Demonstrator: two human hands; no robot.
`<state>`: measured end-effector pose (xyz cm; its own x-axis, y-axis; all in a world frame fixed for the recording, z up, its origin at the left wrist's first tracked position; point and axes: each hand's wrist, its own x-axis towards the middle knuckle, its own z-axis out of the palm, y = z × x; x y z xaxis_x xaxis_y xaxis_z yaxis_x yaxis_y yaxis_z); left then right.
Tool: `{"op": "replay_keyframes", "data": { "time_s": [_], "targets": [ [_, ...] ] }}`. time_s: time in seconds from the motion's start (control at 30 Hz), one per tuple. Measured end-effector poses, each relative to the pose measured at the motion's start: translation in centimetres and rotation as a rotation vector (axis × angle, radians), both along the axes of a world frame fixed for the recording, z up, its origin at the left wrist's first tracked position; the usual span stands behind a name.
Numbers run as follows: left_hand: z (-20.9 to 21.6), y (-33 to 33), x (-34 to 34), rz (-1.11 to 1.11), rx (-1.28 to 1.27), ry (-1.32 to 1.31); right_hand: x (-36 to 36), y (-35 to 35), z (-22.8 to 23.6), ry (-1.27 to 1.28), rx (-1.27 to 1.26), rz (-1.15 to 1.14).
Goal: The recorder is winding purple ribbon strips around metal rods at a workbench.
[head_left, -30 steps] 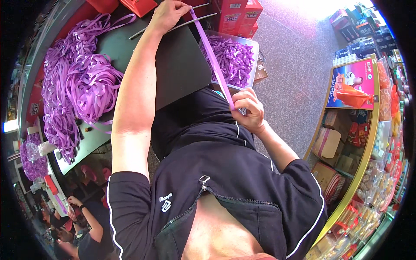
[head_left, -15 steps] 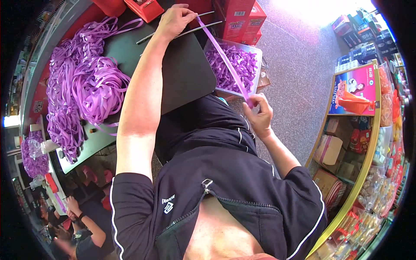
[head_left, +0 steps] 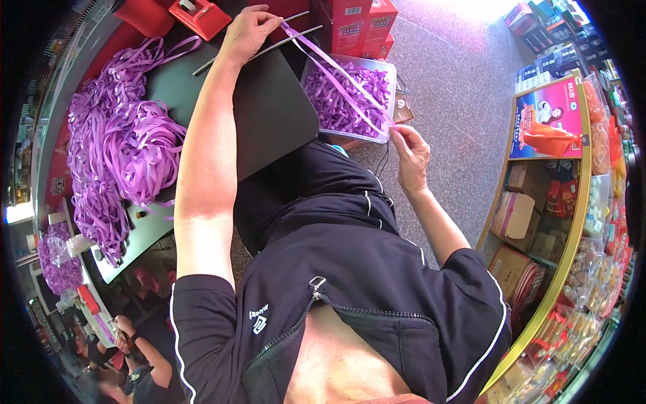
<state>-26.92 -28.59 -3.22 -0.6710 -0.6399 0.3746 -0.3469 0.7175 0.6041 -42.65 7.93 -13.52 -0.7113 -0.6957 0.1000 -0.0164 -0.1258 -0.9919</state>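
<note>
A purple ribbon [head_left: 289, 30] runs between my hands, its two strands slightly apart. My left hand [head_left: 250, 35] pinches one end at the far side, beside two thin metal rods [head_left: 296, 38] that jut out over the black board [head_left: 276, 108]. Nearer me on the right, my right hand [head_left: 413, 160] pinches the other end between thumb and fingertips. Under the ribbon stands a clear plastic bin [head_left: 389, 101] full of short purple ribbon pieces [head_left: 336, 101]. To the left lies a big tangled heap of purple ribbon [head_left: 145, 145].
Red boxes [head_left: 346, 27] stand beyond the bin. A red device [head_left: 200, 18] sits at the far left. A glass display case [head_left: 579, 202] with packaged goods curves along the right. At lower left another person's hands [head_left: 123, 326] work at a bench. Grey speckled floor [head_left: 444, 87] lies between.
The ribbon was one taut band and now shows two spread strands. My right hand has moved slightly up and right, to the bin's near corner. The view has shifted a little.
</note>
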Motion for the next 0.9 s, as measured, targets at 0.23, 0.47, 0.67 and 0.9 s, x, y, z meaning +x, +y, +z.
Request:
{"op": "replay_keyframes", "data": {
  "time_s": [0.23,0.47,0.67,0.9],
  "targets": [
    [0.2,0.0,-0.1,0.013,-0.019,-0.033,0.0,1.2,2.4,0.084,-0.225,0.132],
    [-0.1,-0.1,0.0,0.006,-0.006,-0.005,1.3,2.2,3.8,-0.143,-0.087,0.452],
    [-0.2,-0.2,0.0,0.002,-0.011,-0.016,1.0,1.8,5.0,0.044,-0.286,0.609],
    [-0.3,-0.4,0.0,-0.003,-0.019,-0.014,0.4,1.3,7.3,0.317,-0.152,0.676]
  ]
}}
